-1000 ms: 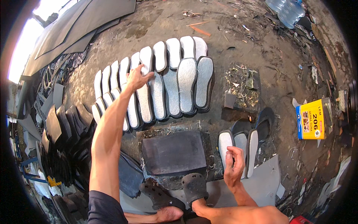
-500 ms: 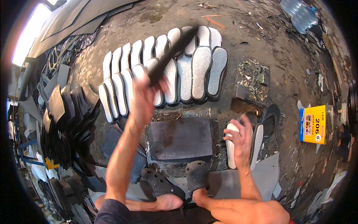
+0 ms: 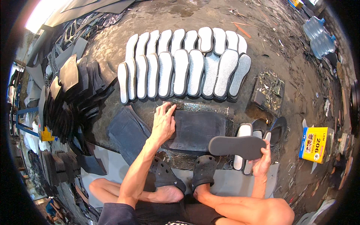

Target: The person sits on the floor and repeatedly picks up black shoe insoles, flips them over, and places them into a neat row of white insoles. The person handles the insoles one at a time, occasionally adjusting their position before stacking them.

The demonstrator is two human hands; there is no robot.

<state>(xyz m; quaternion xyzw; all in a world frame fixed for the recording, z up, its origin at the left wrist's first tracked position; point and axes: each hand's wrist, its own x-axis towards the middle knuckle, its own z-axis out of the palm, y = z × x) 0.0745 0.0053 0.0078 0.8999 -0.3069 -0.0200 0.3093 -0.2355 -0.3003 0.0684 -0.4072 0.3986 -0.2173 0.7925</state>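
In my right hand (image 3: 262,160) is a dark grey shoe sole (image 3: 237,146), gripped by its right end and held flat above the ground, plain dark face upward. My left hand (image 3: 164,123) is at the far left corner of a black rubber sheet (image 3: 200,125), which lies on a low block in front of my feet. Its fingers are bent together over the block's edge; whether something small is pinched there is hidden. White-topped insoles (image 3: 244,130) lie under and beside the held sole, partly covered by it. Past the block, white-topped insoles (image 3: 181,71) stand in two rows of stacks.
Dark cut pieces (image 3: 90,82) are piled at the left, near black sheets (image 3: 125,131). On the right are a scrap-covered block (image 3: 268,92), a dark sandal (image 3: 278,129) and a yellow-blue box (image 3: 316,144). Clear plastic bottles (image 3: 318,35) lie at the far right.
The long dark piece, blurred in my left hand over the insoles, has left that hand. My right hand, empty before, now holds a dark sole. My left hand has come down to the block.
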